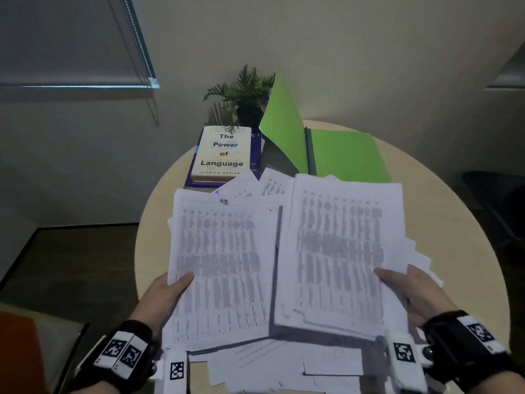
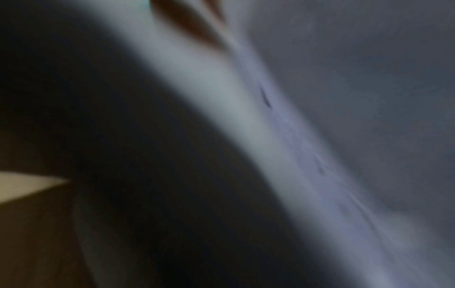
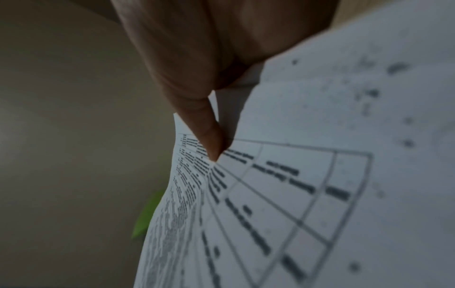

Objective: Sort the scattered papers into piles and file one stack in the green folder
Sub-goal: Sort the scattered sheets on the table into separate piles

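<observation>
Two hands (image 1: 159,291) (image 1: 412,291); two paper stacks (image 1: 218,265) (image 1: 341,251)

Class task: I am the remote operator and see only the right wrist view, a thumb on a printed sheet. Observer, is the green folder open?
Observer: Yes, the green folder lies open at the table's far side, one cover raised.
Operator: What is the other hand doing?
Observer: The left hand holds its own stack of papers.
Operator: Anything beside the folder?
Observer: A book, with a potted plant behind.
</observation>
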